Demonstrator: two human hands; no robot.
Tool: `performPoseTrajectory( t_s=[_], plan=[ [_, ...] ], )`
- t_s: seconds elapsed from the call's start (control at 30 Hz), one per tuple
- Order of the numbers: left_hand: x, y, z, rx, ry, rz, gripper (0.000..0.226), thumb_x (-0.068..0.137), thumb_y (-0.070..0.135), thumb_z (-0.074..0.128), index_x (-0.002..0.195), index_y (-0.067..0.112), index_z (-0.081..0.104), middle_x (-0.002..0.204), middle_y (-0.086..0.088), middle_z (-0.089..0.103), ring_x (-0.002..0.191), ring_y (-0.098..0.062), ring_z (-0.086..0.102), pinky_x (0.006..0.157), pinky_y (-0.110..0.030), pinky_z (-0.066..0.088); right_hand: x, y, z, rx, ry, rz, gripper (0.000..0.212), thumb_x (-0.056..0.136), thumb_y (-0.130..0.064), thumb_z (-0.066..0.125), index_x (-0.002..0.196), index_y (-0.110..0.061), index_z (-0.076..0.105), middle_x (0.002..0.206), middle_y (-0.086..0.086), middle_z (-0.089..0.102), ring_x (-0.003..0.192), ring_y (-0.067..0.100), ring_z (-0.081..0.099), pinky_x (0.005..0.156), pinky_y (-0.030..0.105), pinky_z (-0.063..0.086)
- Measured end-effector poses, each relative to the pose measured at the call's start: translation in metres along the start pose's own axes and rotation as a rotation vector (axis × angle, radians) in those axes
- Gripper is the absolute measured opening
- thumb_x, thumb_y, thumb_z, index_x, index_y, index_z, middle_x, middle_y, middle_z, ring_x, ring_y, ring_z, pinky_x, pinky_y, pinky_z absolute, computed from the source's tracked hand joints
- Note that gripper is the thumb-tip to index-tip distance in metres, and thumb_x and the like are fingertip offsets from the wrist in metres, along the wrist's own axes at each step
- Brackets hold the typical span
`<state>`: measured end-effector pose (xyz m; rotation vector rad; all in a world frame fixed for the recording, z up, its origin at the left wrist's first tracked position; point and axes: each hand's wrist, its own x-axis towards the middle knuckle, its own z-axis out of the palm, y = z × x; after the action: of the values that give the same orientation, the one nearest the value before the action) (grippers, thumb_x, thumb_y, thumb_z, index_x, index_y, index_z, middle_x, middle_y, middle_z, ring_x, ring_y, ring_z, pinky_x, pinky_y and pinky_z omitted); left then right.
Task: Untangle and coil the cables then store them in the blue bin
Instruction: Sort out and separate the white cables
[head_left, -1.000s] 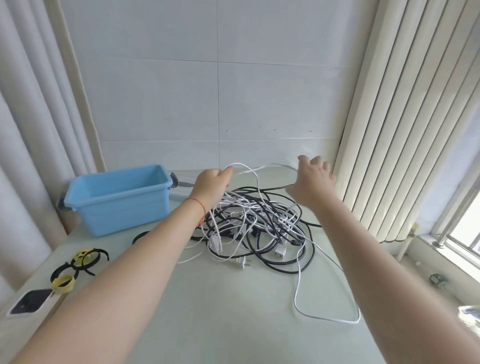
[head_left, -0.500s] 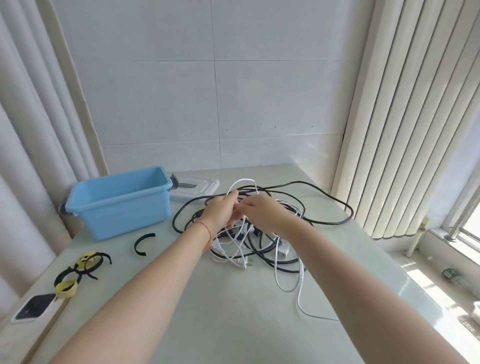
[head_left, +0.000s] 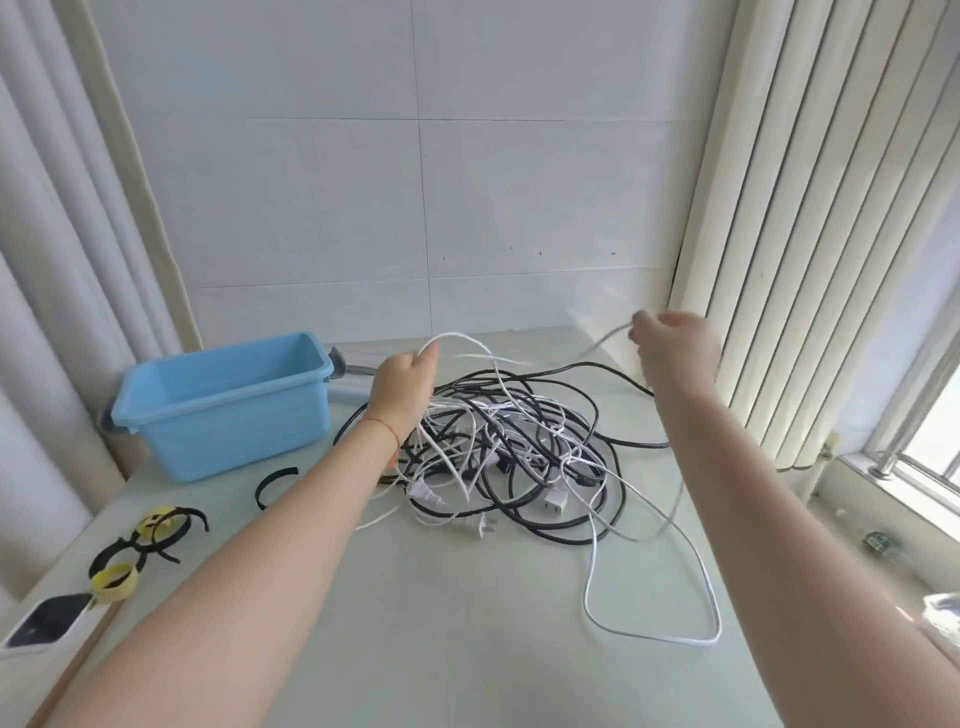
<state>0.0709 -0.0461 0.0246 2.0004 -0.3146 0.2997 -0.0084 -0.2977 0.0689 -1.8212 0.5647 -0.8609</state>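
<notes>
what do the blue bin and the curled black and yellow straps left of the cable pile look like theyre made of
Blue bin: looks like moulded plastic, smooth with a soft sheen and a rolled rim. Straps: thin flexible bands holding a curl, possibly hook-and-loop fabric or soft plastic; too small to tell which.

White tiled wall (head_left: 415, 197) — pale curtains (head_left: 810, 208), bright window (head_left: 930, 441).

A: What colour is the bin (head_left: 223, 410) at the left of the frame?
B: Light blue. The cables (head_left: 509, 447) at centre are black and white, tangled together.
A: And lower left?
B: Black and yellow straps (head_left: 140, 545) on a pale green table (head_left: 467, 623).
</notes>
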Motion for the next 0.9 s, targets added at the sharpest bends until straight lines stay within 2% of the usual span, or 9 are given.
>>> performPoseTrajectory(
  t_s=[0.07,0.13,0.23,0.33,0.47,0.57,0.63,0.8,0.9],
  plan=[
    [0.000,0.027,0.000,0.023,-0.018,0.140,0.052,0.103,0.040,0.038,0.058,0.015,0.038,0.058,-0.009,0.036,0.057,-0.019,0.037,0.061,-0.031,0.033,-0.012,0.007,0.013,-0.238,-0.105,-0.076,0.023,0.081,-0.015,0.054,0.098,-0.011,0.070,0.089,0.003,0.065,0.084,0.023,0.059,0.071,0.032,0.050],
    [-0.003,0.045,0.004,0.129,-0.096,0.223,0.052,0.105,0.038,0.037,0.057,0.016,0.035,0.054,-0.003,0.032,0.052,-0.018,0.032,0.057,-0.031,0.029,-0.028,-0.004,0.027,-0.195,-0.201,-0.191,0.028,0.086,-0.009,0.053,0.107,-0.016,0.071,0.104,0.001,0.070,0.093,0.018,0.064,0.082,0.031,0.052],
    [-0.005,0.044,0.013,0.192,-0.227,0.155,0.056,0.103,0.047,0.036,0.057,0.017,0.040,0.051,0.001,0.035,0.048,-0.018,0.034,0.058,-0.030,0.030,-0.052,-0.026,0.051,-0.138,-0.430,-0.333,0.022,0.089,-0.013,0.052,0.096,-0.021,0.072,0.091,-0.004,0.072,0.070,0.010,0.062,0.066,0.028,0.050],
    [-0.009,0.036,0.017,-0.019,-0.215,0.006,0.057,0.100,0.049,0.041,0.054,0.017,0.050,0.049,0.004,0.049,0.047,-0.012,0.045,0.057,-0.023,0.037,-0.069,-0.027,0.075,-0.161,-0.637,-0.297,0.016,0.091,-0.021,0.048,0.099,-0.017,0.061,0.083,0.001,0.068,0.074,0.019,0.063,0.070,0.038,0.054],
    [-0.015,0.022,0.013,-0.032,-0.223,-0.083,0.057,0.098,0.044,0.042,0.052,0.012,0.053,0.040,0.005,0.046,0.043,-0.014,0.044,0.061,-0.028,0.037,-0.074,-0.022,0.076,-0.352,-0.745,-0.314,0.027,0.094,-0.032,0.056,0.079,-0.011,0.062,0.058,-0.005,0.050,0.049,0.008,0.042,0.043,0.017,0.030],
    [-0.020,0.004,0.010,-0.027,-0.298,-0.122,0.054,0.100,0.040,0.040,0.055,0.011,0.048,0.038,0.006,0.039,0.039,-0.016,0.041,0.061,-0.028,0.040,-0.067,-0.021,0.063,-0.402,-0.824,-0.383,0.030,0.091,-0.035,0.065,0.069,-0.014,0.068,0.046,-0.007,0.040,0.038,0.007,0.032,0.041,0.020,0.026],
    [-0.021,-0.004,0.008,-0.033,-0.294,-0.116,0.052,0.102,0.039,0.039,0.054,0.017,0.040,0.040,0.007,0.035,0.040,-0.018,0.039,0.061,-0.027,0.040,-0.059,-0.018,0.052,-0.376,-0.732,-0.403,0.030,0.093,-0.033,0.064,0.073,-0.012,0.069,0.050,-0.005,0.044,0.043,0.010,0.035,0.046,0.024,0.028],
    [-0.008,-0.013,0.005,-0.005,-0.242,-0.125,0.056,0.104,0.042,0.036,0.096,-0.006,0.064,0.041,0.007,0.039,0.044,-0.017,0.045,0.062,-0.028,0.046,-0.032,-0.010,0.018,0.085,-0.035,-0.212,0.030,0.101,-0.027,0.051,0.081,-0.008,0.061,0.058,-0.006,0.047,0.053,0.012,0.041,0.055,0.027,0.032],
    [-0.001,-0.034,-0.006,0.179,-0.115,-0.163,0.055,0.100,0.049,0.038,0.064,0.011,0.056,0.054,-0.004,0.049,0.058,-0.022,0.053,0.069,-0.036,0.045,-0.005,-0.001,-0.008,0.090,0.233,-0.115,0.029,0.101,-0.029,0.048,0.087,-0.009,0.062,0.077,0.003,0.058,0.079,0.023,0.055,0.072,0.033,0.041]
  ],
)
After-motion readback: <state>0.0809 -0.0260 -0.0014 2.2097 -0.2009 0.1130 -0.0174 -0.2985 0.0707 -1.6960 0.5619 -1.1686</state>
